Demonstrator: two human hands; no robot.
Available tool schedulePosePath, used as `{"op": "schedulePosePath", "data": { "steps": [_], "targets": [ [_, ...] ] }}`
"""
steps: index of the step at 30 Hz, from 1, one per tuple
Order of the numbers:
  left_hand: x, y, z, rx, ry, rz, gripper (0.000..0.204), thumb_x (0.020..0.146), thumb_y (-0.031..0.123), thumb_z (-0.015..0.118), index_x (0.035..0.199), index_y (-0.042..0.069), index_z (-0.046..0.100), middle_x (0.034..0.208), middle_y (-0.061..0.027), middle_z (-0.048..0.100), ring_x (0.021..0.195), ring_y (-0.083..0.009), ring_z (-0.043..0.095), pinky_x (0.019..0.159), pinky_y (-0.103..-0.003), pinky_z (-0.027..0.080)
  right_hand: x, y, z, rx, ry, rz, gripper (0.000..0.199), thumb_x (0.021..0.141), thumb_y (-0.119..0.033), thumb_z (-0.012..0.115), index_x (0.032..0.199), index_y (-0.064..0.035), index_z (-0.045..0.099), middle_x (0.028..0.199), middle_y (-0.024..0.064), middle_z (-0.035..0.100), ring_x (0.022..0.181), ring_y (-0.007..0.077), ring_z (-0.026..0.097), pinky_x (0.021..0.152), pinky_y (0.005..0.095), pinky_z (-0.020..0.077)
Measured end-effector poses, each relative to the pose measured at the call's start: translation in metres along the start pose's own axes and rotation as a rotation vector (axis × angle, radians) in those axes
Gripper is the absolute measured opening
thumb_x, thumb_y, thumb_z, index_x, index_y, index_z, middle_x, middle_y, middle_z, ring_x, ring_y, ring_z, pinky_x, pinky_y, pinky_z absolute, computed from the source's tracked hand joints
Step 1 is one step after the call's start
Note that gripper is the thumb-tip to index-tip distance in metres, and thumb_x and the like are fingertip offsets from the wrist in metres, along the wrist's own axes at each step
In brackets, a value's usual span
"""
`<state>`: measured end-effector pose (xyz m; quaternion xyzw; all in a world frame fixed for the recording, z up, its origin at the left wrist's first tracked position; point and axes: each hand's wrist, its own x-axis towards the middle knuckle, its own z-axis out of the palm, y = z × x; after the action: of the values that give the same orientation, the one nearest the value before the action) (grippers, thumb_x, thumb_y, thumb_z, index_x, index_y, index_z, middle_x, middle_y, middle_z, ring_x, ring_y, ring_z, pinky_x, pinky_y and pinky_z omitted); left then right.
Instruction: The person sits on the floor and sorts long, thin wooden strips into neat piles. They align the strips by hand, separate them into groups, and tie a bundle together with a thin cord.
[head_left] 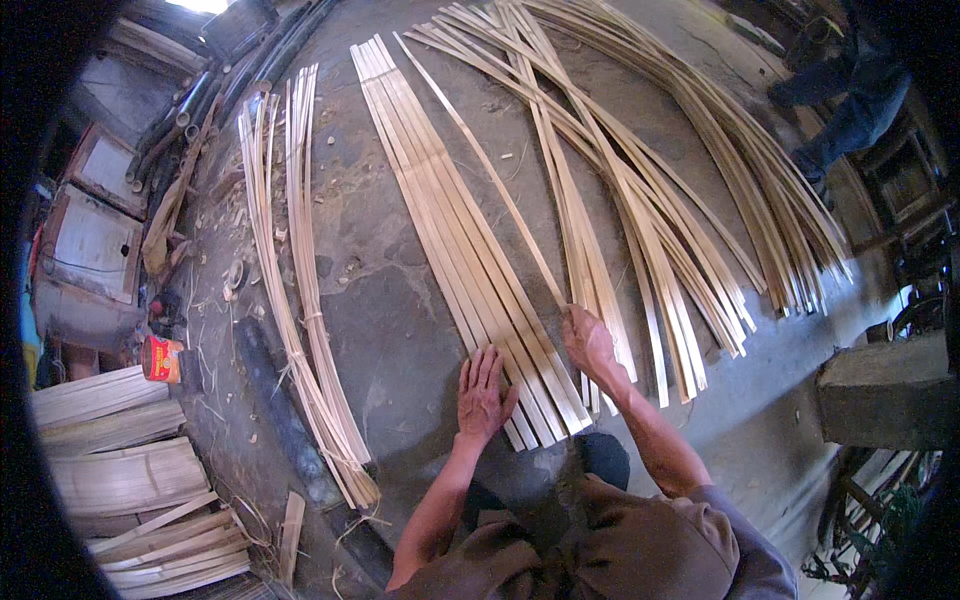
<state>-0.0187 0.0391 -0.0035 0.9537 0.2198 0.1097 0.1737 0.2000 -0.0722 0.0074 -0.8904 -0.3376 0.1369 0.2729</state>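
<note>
A row of long, flat split-bamboo strips [435, 200] lies on the dark, worn floor [375, 300] in the middle of the scene, its far end leaning left and its near end just in front of the person. The strips are pale straw in colour, narrow and straight-sided, set side by side with thin dark gaps. Brownish node bands cross them, lining up from strip to strip, and the near ends are cut blunt and finish slightly unevenly.

The left hand [484, 395] rests flat on the row's left edge close to the near end, fingers extended and gripping nothing. The right hand [588, 342], just right of the row, is closed around the near end of a single bamboo strip [519, 213], slimmer-looking and slightly bowed, which runs away toward the far end of the row, apart from it for most of its length.

To the right, a loose pile of bamboo strips [640, 220] crosses itself, with a thick sheaf of bamboo strips [740, 170] beyond. To the left lie two slim, tied bamboo bundles [312, 300]; broad bamboo slats [130, 478] and a red tin [162, 358] sit at the near left.
</note>
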Motion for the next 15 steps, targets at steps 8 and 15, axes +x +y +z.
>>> {"op": "schedulePosePath", "data": {
  "steps": [8, 15],
  "targets": [
    [-0.002, -0.002, -0.001, 0.0, 0.015, 0.0, 0.063, 0.088, 0.035, 0.061, 0.139, 0.003, 0.042, 0.149, -0.0133, 0.037, 0.14, -0.0317, 0.03, 0.117, -0.046, 0.02, -0.015, -0.018, -0.01, 0.158, -0.148, 0.127, 0.03, 0.095, -0.026, 0.047, 0.113, -0.0035, 0.057, 0.094, 0.0268, 0.065, 0.089, 0.0434, 0.064, 0.076, 0.0511, 0.0501],
    [-0.003, -0.002, -0.003, 0.009, 0.023, -0.008, 0.063, 0.087, 0.036, 0.06, 0.139, 0.004, 0.043, 0.149, -0.0126, 0.037, 0.14, -0.0313, 0.03, 0.117, -0.046, 0.02, -0.005, 0.001, -0.017, 0.814, -0.304, 0.248, 0.032, 0.095, -0.026, 0.055, 0.113, 0.0, 0.058, 0.077, 0.0044, 0.059, 0.075, 0.011, 0.057, 0.061, 0.0281, 0.0472]
  ]
}}
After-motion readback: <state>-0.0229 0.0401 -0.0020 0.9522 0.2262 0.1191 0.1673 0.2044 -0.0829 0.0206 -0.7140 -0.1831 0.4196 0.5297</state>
